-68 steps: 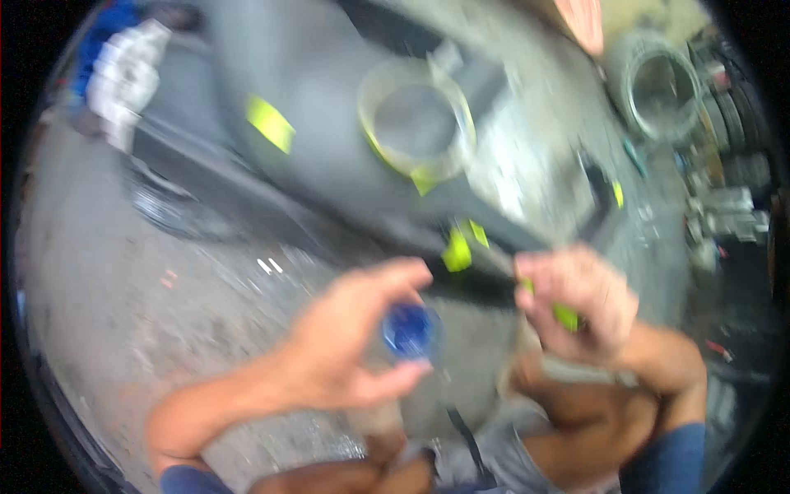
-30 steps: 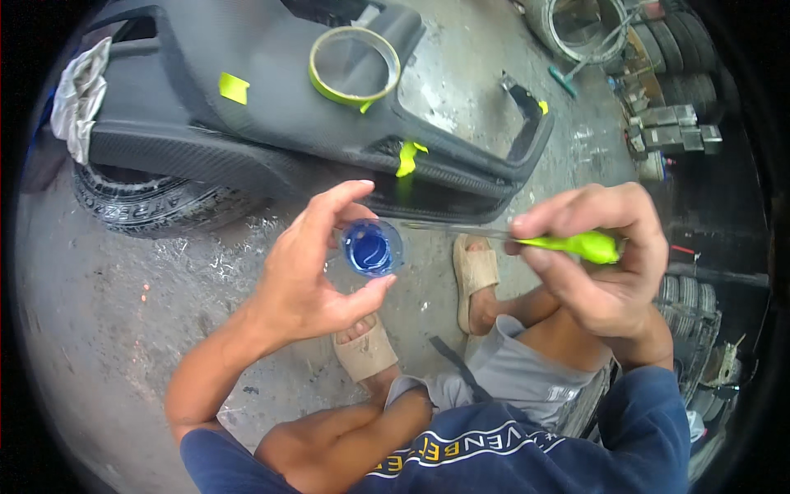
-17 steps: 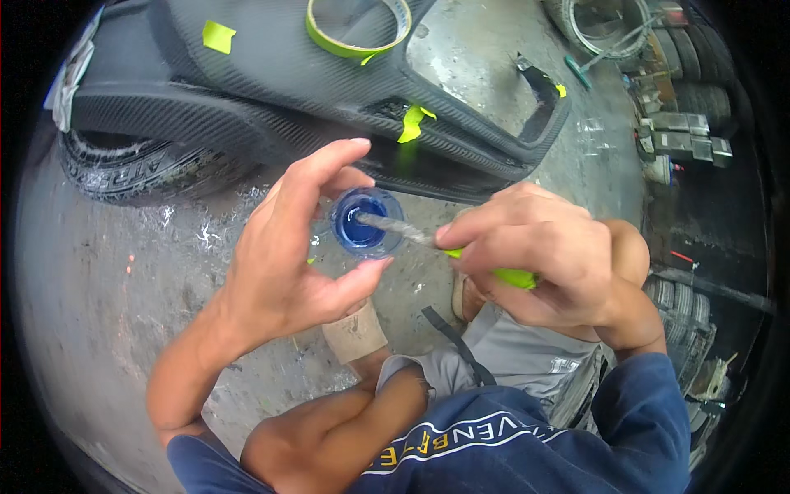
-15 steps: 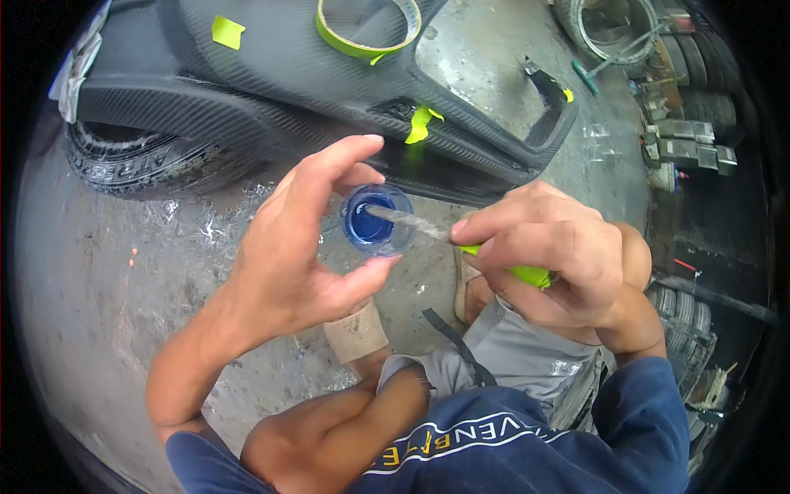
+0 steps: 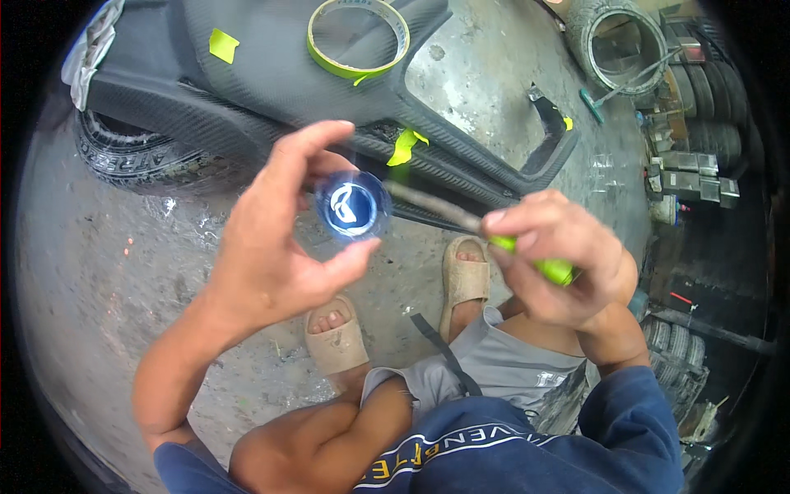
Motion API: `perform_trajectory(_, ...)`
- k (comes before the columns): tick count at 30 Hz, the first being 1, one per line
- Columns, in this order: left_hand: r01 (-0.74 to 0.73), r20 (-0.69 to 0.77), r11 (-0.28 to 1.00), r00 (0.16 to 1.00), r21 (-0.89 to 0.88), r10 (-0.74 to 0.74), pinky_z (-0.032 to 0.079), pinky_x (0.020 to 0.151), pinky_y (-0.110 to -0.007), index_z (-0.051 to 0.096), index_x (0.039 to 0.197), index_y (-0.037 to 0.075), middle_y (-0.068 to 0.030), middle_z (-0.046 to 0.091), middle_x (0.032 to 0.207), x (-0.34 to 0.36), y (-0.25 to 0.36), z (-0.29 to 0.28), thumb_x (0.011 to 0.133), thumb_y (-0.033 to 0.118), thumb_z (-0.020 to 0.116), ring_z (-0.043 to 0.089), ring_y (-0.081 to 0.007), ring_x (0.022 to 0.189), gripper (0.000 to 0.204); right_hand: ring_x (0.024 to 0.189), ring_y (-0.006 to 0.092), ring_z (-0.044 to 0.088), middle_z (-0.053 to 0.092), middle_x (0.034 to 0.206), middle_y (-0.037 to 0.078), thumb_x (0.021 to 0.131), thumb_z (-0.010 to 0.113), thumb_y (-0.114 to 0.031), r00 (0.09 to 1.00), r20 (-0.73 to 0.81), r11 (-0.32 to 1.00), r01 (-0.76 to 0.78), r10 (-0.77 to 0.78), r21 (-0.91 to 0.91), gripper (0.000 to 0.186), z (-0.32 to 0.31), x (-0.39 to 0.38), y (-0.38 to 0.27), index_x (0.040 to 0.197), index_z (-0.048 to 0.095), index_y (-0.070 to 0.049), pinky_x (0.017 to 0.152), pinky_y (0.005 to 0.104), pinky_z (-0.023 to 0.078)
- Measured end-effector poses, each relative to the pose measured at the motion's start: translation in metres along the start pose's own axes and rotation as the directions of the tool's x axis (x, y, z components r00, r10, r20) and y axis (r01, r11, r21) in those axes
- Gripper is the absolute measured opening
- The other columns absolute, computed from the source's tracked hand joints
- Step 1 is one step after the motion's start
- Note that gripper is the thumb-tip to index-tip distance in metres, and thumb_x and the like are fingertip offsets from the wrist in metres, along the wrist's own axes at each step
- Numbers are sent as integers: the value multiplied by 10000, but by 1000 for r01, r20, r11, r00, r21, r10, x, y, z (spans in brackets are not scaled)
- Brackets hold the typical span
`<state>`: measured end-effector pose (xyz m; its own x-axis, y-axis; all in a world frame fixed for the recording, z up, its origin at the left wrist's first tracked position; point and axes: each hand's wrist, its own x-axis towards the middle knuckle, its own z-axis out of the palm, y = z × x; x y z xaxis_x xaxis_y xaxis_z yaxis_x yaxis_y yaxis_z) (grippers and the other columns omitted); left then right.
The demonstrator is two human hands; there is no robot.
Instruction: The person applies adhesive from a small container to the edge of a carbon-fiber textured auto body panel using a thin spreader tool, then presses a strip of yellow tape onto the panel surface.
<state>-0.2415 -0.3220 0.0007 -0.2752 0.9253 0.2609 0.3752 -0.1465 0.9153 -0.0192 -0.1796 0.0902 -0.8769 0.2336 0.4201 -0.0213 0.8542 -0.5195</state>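
Observation:
My left hand holds a small clear cup by its sides, thumb below and fingers above. Blue liquid fills its bottom, with a bright reflection on the surface. Between the fingers of my right hand is a thin grey stick with a bright green handle. Its tip, blurred, points at the cup's upper right rim; whether it touches the rim I cannot tell. Beyond both hands lies a large black carbon-fibre-patterned panel, with a roll of green tape on it.
Green tape pieces stick to the panel, and a tyre lies under its left part. At the far right are another tyre, a green-headed tool and stacked tyres. My sandalled feet rest on the stained concrete floor.
The stick has come out of the blue liquid to the cup's right. My right hand has moved slightly right and down; my left hand and cup have shifted left in the picture.

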Motion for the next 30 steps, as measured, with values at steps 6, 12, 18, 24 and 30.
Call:
perform_trajectory(6,133,-68,989,988,-61,-137,476,978,-310,407,1436,24,-93,596,1159,-1,3,-4,728,7,779,593,-176,1098,800,1002,225,696,703,1057,179,854,692,144,992,-96,996,-86,83,-31,298,10,0,33,1064,541,-2,865,323,567)
perform_trajectory(12,160,-45,987,986,-35,-161,476,983,-313,405,1439,17,-100,600,1153,-6,8,-9,725,0,774,587,-179,1104,804,944,205,711,726,1011,145,829,724,105,993,-116,998,-39,32,-56,262,24,11,45,1039,602,5,833,298,560)
perform_trajectory(18,147,-23,989,989,-26,-148,479,973,-310,410,1437,19,-98,600,1151,-10,7,-10,723,-6,766,587,-178,1102,798,876,207,725,738,966,116,791,754,82,987,-158,998,-12,2,-63,254,33,8,50,1005,653,-9,765,290,569)
perform_trajectory(24,147,6,989,989,-29,-147,479,970,-308,420,1436,24,-96,602,1150,-12,9,-18,725,2,764,591,-178,1098,790,903,200,732,736,979,145,807,745,122,990,-85,972,89,-110,-219,282,34,13,40,1017,594,8,773,275,572)
perform_trajectory(30,129,-1,992,992,1,-129,476,974,-309,427,1434,27,-92,604,1150,-15,4,-12,719,17,772,596,-174,1093,794,890,207,737,738,967,145,788,758,120,986,-64,955,135,-157,-262,283,32,8,45,1001,611,5,750,270,569)
